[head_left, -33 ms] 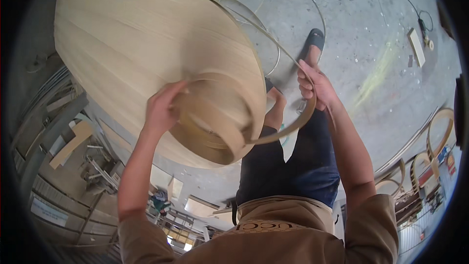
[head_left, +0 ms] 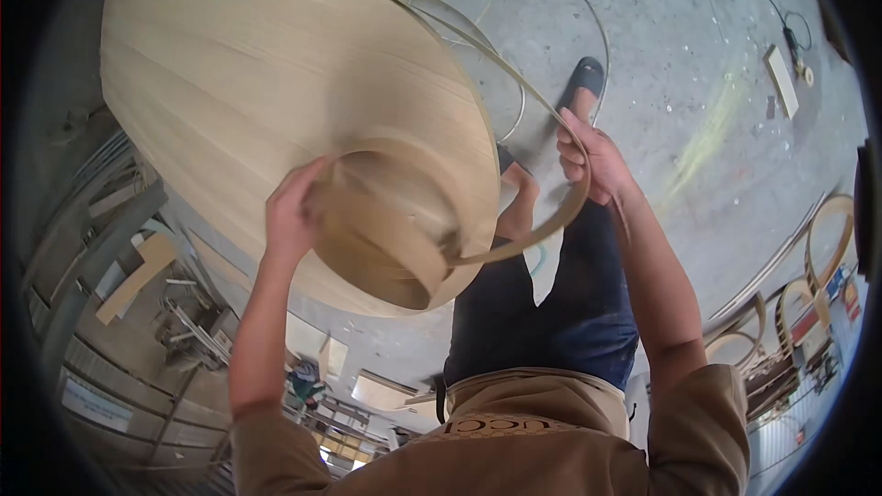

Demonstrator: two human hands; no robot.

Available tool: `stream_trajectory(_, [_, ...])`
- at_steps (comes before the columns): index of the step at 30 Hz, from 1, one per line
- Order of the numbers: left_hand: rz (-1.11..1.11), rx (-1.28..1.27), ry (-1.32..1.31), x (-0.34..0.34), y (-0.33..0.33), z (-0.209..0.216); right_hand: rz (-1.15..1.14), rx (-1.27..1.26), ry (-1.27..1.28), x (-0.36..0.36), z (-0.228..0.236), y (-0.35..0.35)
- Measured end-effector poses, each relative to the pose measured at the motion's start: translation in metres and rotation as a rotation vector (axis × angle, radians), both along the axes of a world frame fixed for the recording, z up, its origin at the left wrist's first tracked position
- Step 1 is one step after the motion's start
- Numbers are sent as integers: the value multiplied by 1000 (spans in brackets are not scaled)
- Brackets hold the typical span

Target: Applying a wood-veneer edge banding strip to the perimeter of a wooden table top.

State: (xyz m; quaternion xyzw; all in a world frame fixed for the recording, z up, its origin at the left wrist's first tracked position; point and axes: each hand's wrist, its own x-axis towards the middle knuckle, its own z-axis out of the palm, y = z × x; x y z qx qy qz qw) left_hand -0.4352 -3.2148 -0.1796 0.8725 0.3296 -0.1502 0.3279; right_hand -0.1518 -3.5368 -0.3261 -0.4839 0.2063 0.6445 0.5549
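A coiled roll of tan edge banding (head_left: 377, 220) sits over the near end of a large wood-grain panel (head_left: 248, 83) with a curved edge. My left hand (head_left: 296, 204) is closed on the left side of the roll; its fingertips are blurred and partly hidden. From the roll a loose strip (head_left: 524, 246) curves to the right and up to my right hand (head_left: 593, 158). That hand is closed around the strip above my thigh. Beyond it, the strip runs up and left to the panel's far curved edge.
A thin looped hose or cable (head_left: 602, 28) lies on the grey floor beyond the panel. At the far right are a white board piece (head_left: 782, 83) and a corded tool (head_left: 792, 41). Curved wooden parts (head_left: 831, 220) stand at right; racks and offcuts (head_left: 138, 276) fill the left.
My left hand and the roll have shifted slightly left. The right hand keeps its grip on the strip, nearly in the same place.
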Motion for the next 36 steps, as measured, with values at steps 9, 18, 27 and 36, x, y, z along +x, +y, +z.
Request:
stream_trajectory(9, [1058, 128, -27, -257, -46, -28, -163, 46, 80, -75, 3, 8])
stream_trajectory(18, [1208, -213, 79, -227, -139, 3, -268, 77, 208, -93, 12, -32])
stream_trajectory(27, [1374, 154, -169, -314, -2, 82, -298, 63, 206, -90, 17, -30])
stream_trajectory(36, [1651, -152, -527, -374, 22, 98, -347, 86, 199, -89, 29, -33])
